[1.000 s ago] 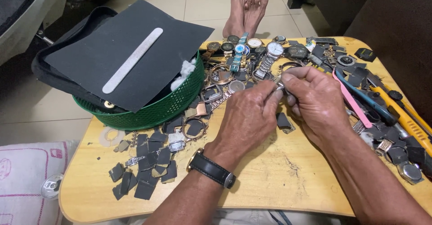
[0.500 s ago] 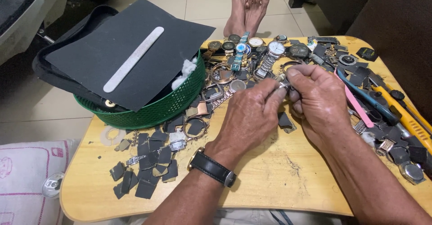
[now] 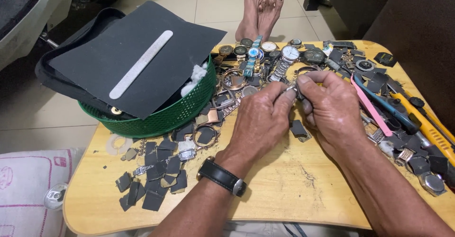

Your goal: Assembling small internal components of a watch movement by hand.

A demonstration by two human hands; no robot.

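1. Near the tabletop's [image 3: 284, 189] middle, both hands have stayed together, barely shifted since a second ago.
2. Left hand [image 3: 258, 123] and right hand [image 3: 332, 111] fingertips remain pinched on a small metal watch part [image 3: 291, 90].
3. Work continues unchanged beside scattered watches [image 3: 265, 56].

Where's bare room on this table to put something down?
Bare wood lies on the table near the edge, between the wristwatch on the left hand and the right hand. The far edge with watches and the sandpaper scraps are crowded.
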